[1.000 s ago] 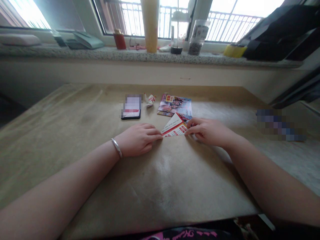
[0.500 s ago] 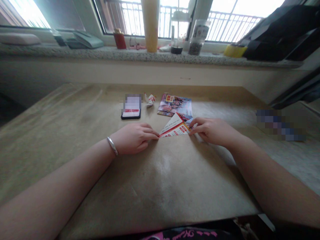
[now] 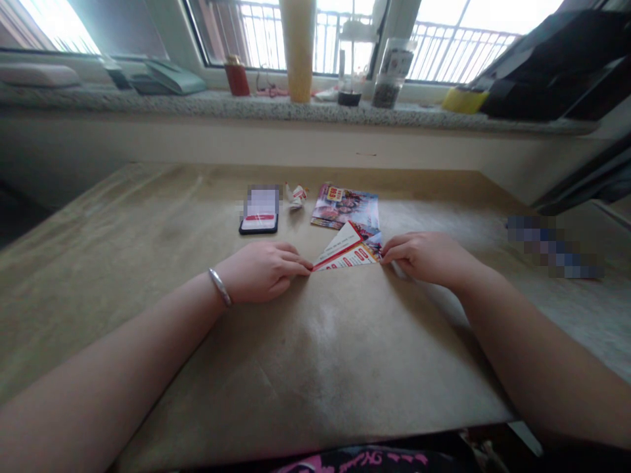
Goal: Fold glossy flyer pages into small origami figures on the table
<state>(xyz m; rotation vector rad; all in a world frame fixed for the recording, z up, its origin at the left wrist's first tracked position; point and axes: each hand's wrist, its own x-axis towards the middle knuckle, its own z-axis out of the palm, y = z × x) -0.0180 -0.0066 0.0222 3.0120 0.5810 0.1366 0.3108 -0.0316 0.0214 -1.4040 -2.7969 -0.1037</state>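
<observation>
A folded paper leaflet (image 3: pixel 345 251), white with red print and a coloured picture side, lies on the table in a pointed, kite-like shape. My left hand (image 3: pixel 263 269), with a silver bangle at the wrist, pinches its narrow left tip. At the right corner, the fingertips of my right hand (image 3: pixel 419 256) are closed on the paper's edge. Just behind the leaflet is a small stack of printed leaflets (image 3: pixel 345 207); the folded one's upper corner reaches its front edge.
A phone (image 3: pixel 259 210) and a crumpled or folded paper piece (image 3: pixel 296 197) lie behind my left hand on the table (image 3: pixel 296 374). A blurred-out item (image 3: pixel 552 246) is at the right. Bottles and a yellow cylinder (image 3: pixel 298 52) line the windowsill (image 3: pixel 197 108).
My right hand has shifted slightly right along the leaflet's lower edge to its corner, uncovering more of the paper. My left hand stays at the pointed tip.
</observation>
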